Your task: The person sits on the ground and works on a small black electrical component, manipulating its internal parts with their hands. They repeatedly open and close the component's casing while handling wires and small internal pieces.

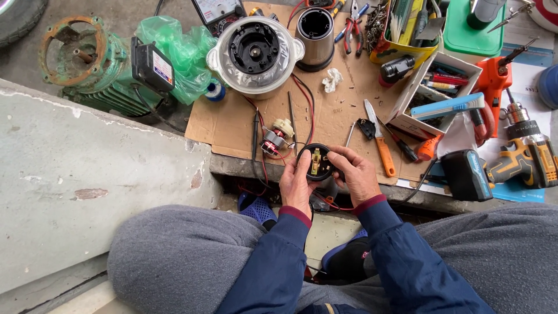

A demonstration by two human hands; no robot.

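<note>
Both hands grip round black part [317,162] over cardboard's near edge: left hand [296,183] curled on its left rim, right hand [357,174] on right rim. Red wires run from part to small motor [274,141] just left. Orange-handled knife [379,139] lies near right. Blender base [254,53] well beyond, bare cardboard [337,113] between.

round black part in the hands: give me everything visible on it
The round part is a black disc-shaped housing, plastic by its look, held face-up to the camera over the cardboard's front edge. Inside its raised rim sits a yellowish insert with small metal pieces; finer detail is too small to tell. The left hand grips its left and lower rim, thumb on the edge; the right hand holds its right side, fingers curled over the top. Thin red wires run towards it from the small motor lying beside it on the cardboard.
</note>
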